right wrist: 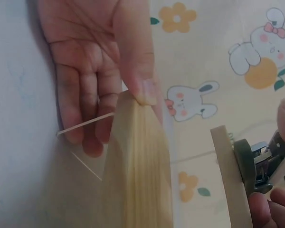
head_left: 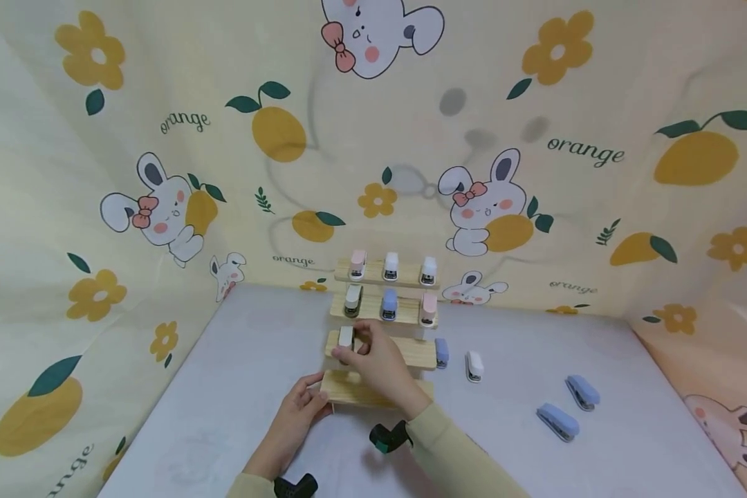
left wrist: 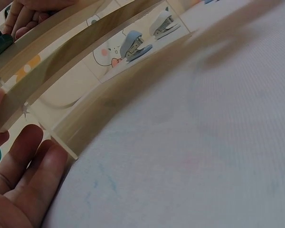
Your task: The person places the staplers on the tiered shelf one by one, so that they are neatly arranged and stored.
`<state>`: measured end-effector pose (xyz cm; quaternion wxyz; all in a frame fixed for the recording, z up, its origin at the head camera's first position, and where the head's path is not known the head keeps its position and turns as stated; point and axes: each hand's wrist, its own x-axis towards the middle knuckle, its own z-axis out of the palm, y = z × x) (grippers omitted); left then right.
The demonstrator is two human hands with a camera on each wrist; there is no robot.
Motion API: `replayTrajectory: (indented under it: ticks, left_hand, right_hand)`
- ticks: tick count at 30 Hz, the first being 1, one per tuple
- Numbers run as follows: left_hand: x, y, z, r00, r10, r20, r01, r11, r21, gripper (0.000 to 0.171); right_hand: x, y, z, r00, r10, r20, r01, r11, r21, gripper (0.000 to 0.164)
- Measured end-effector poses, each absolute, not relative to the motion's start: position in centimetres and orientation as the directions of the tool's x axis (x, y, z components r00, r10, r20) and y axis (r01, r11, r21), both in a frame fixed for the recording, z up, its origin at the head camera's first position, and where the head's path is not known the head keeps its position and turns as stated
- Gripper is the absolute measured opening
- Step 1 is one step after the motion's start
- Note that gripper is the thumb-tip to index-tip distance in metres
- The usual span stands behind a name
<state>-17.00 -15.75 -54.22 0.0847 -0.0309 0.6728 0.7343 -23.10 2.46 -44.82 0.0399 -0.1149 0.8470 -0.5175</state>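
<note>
A tiered wooden display rack [head_left: 355, 389] with clear supports stands on the white cloth. My left hand [head_left: 297, 418] holds the left end of its lowest board, thumb on the board's end and fingers beside the clear support [right wrist: 85, 124]. On the second board from the bottom, my right hand [head_left: 380, 360] pinches a small white stapler [head_left: 346, 336] at the left end. The right wrist view shows this stapler [right wrist: 260, 164] against the board, with the fingers around it. Staplers line the two upper boards, among them a grey-white one [head_left: 353, 300], a blue one [head_left: 389, 304] and a pink one [head_left: 429, 308].
Right of the rack lie a blue stapler [head_left: 442, 353] close to its side and a white stapler [head_left: 474, 366]. Two more blue ones, a nearer stapler [head_left: 558, 422] and a farther stapler [head_left: 582, 392], lie farther right. A printed curtain [head_left: 373, 138] hangs behind the table.
</note>
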Motion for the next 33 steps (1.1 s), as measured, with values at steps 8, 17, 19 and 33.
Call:
replayTrajectory:
  ticks: [8,17,19,33]
  left_hand:
    - [-17.0,-15.6,-54.4,-0.982,0.057,-0.18,-0.184,-0.066,0.981,0.055]
    - [-17.1,-15.4,-54.3,-0.982,0.055,-0.18,-0.184,-0.066,0.981,0.055]
    - [-17.2,-15.4,-54.3,-0.982,0.051,-0.184,-0.187,-0.062,0.98,0.055]
    - [-17.0,-15.5,-54.1,-0.985,0.05,-0.167,-0.17,-0.074,0.983,0.053]
  right_hand:
    - [-22.8,2.7,-44.9,-0.965,-0.255,0.061,-0.178,0.466,-0.866,0.067]
    - [-21.8,5.7,-45.3,-0.97,-0.209,0.12,-0.21,0.488,-0.847,0.058]
    - [-21.7,6.7,-45.4,-0.967,-0.217,0.135,-0.228,0.493,-0.84,0.057]
    - [-21.2,11.6,-45.5,-0.948,-0.24,0.209,-0.296,0.426,-0.855,0.041]
